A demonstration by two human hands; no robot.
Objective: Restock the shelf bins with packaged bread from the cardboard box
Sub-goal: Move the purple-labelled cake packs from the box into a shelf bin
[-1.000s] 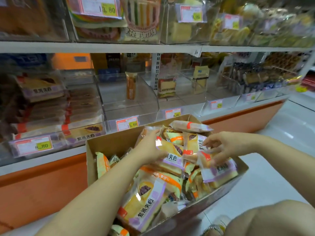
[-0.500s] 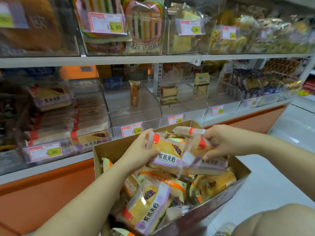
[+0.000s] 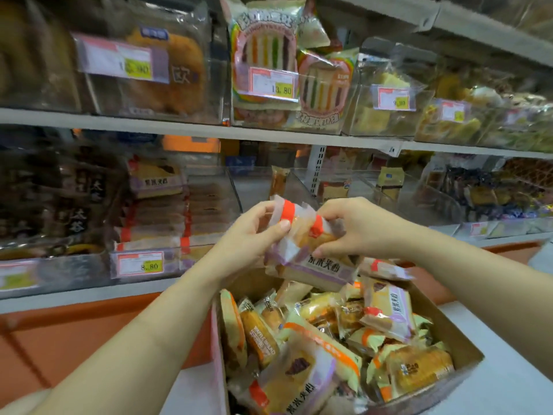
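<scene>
Both hands hold bread packets (image 3: 311, 259) with purple labels and red bands above the cardboard box (image 3: 457, 333). My left hand (image 3: 254, 235) grips their left end. My right hand (image 3: 356, 226) pinches the right end from above. The box is full of several mixed bread packets (image 3: 314, 348). On the lower shelf, a clear bin (image 3: 167, 205) to the left holds a stack of the same purple-label bread behind an 8.80 price tag (image 3: 140, 264).
A nearly bare clear bin (image 3: 263, 187) with one upright packet stands behind my hands. More bins (image 3: 389, 187) run to the right. The upper shelf (image 3: 209, 131) carries rainbow sandwich bread (image 3: 266, 61) and other loaves. An orange base panel (image 3: 74, 339) runs under the shelf.
Both hands lifted the purple-label packets up out of the box and toward the shelf. The view has tilted upward.
</scene>
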